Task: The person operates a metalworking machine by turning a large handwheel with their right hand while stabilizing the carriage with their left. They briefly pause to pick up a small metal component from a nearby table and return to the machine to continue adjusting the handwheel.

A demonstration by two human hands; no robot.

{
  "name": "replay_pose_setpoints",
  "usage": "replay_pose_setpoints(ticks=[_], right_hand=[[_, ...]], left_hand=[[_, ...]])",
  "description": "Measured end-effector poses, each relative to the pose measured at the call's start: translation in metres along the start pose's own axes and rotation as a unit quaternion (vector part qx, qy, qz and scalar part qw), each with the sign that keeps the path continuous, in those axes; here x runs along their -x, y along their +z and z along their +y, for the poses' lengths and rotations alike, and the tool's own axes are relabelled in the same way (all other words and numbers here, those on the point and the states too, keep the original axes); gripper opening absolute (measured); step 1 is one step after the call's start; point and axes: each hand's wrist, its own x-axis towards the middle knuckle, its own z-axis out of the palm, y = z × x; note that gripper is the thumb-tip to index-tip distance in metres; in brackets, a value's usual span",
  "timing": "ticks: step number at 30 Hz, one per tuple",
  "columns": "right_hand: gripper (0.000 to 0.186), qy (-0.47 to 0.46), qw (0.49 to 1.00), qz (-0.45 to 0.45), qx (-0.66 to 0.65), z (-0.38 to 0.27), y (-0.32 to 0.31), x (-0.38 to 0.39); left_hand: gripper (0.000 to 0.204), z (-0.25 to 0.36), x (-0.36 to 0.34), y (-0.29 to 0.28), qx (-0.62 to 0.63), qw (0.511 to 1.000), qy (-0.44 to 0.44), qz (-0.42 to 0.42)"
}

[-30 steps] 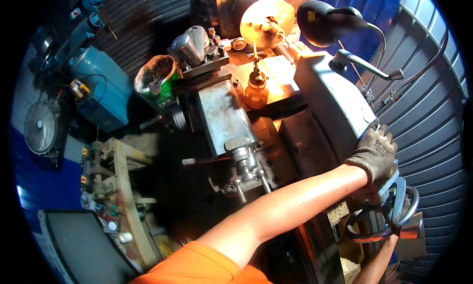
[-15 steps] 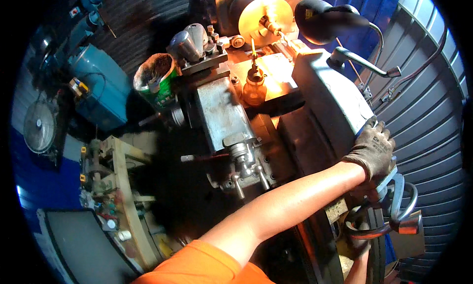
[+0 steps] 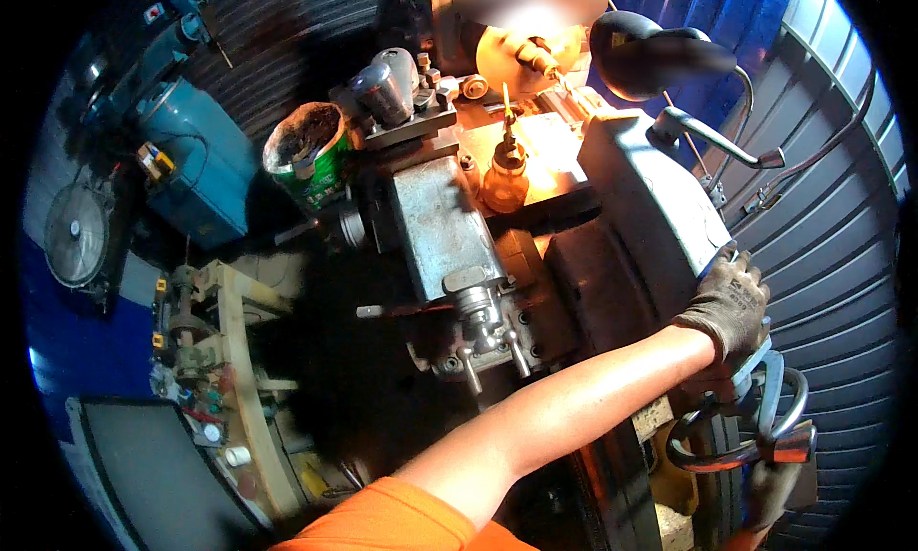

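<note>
Beyond the handwheel (image 3: pixel 768 398), left hand (image 3: pixel 732 307) on tailstock (image 3: pixel 655 183), fingers bent, hold indeterminable; below it, right hand (image 3: pixel 773 494), grip unclear; apparently bracing; wheel-turning would require rim contact.

Got gloved left hand (image 3: pixel 731 307) resting on lathe tailstock (image 3: pixel 660 192); gloved right hand (image 3: pixel 773 489) just below handwheel grip (image 3: pixel 794 444), can't confirm contact. Can see spouted bottle (image 3: pixel 505 185) upright between slide (image 3: pixel 442 228) and tailstock, green bucket (image 3: pixel 332 175) beside tool post (image 3: pixel 409 124).

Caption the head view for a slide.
Gloved left hand on the lathe tailstock, gloved right hand near the handwheel, with a bottle standing in warm light.
</note>
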Motion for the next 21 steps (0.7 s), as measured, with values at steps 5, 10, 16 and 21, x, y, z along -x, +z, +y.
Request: replay_pose_setpoints(ticks=[5, 10, 16, 21], right_hand=[[0.05, 0.051, 0.984, -0.133, 0.109, -0.002, 0.069, 0.045], [0.043, 0.02, 0.989, -0.123, 0.082, 0.015, 0.078, 0.052], [0.025, -0.099, 0.964, -0.115, 0.22, -0.005, 0.082, 0.049], [0.025, -0.07, 0.982, 0.121, 0.127, 0.045, 0.036, 0.014]], left_hand=[[0.045, 0.002, -0.001, 0.005, 0.014, 1.0, -0.001, 0.013], [0.049, 0.004, -0.004, -0.004, 0.019, 0.997, -0.006, -0.077], [0.047, -0.002, -0.002, -0.002, -0.005, 1.0, 0.0, -0.014], [0.048, 0.0, -0.002, -0.007, -0.002, 0.999, 0.004, -0.035]])
